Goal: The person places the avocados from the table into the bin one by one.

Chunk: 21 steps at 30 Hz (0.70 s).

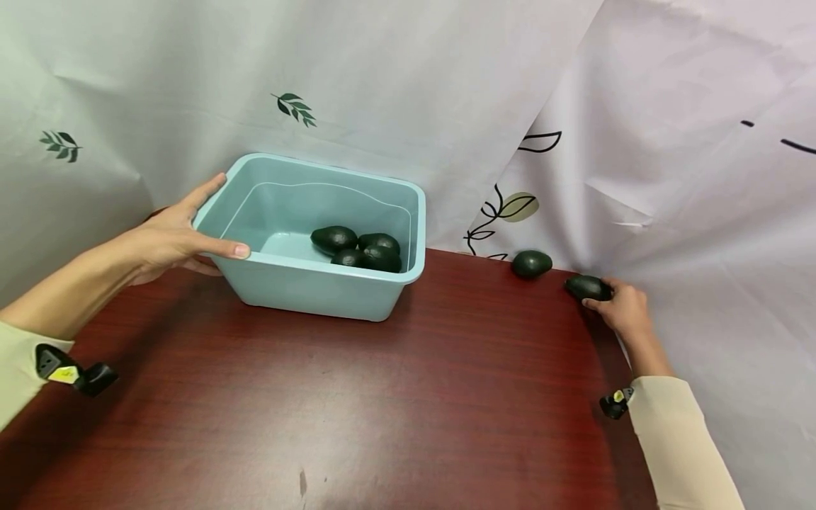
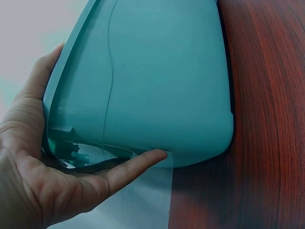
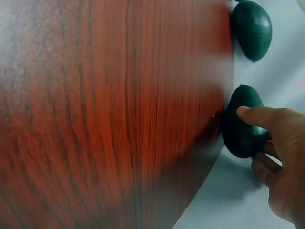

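Note:
At the right edge of the table, my right hand (image 1: 625,308) grips a dark green avocado (image 1: 588,287) between thumb and fingers. In the right wrist view the thumb lies across the top of this avocado (image 3: 243,126), with fingers at its lower side. A second avocado (image 1: 532,264) lies a little to the left, by the cloth. My left hand (image 1: 172,237) holds the left end of a light blue plastic tub (image 1: 312,287), thumb over the front rim and a finger along the left rim. Several avocados (image 1: 380,258) lie together inside the tub, toward its right side.
The reddish-brown wooden table (image 1: 357,397) has a curved right edge. White cloth (image 1: 395,85) with leaf prints hangs behind the tub and along the right side, close to the avocados.

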Motion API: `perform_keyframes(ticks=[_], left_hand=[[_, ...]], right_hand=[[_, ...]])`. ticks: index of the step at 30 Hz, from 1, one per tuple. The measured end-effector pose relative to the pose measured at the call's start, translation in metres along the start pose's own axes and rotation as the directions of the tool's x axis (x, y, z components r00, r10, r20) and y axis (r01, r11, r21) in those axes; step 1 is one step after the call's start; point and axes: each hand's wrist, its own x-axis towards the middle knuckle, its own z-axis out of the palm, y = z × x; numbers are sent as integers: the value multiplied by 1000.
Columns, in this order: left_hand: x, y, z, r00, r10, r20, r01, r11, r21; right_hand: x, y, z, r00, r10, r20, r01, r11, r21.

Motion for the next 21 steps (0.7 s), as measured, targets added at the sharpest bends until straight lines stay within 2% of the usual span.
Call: perform_keyframes(ticks=[12, 21], left_hand=[[-1, 0, 2, 1000, -1, 0, 1, 1000, -6], [0, -1, 1, 1000, -1, -12, 0, 1000, -10]], right_hand=[[-1, -1, 6, 999, 1, -52, 1, 999, 32], [-4, 2, 8, 988, -23, -155, 33, 997, 65]])
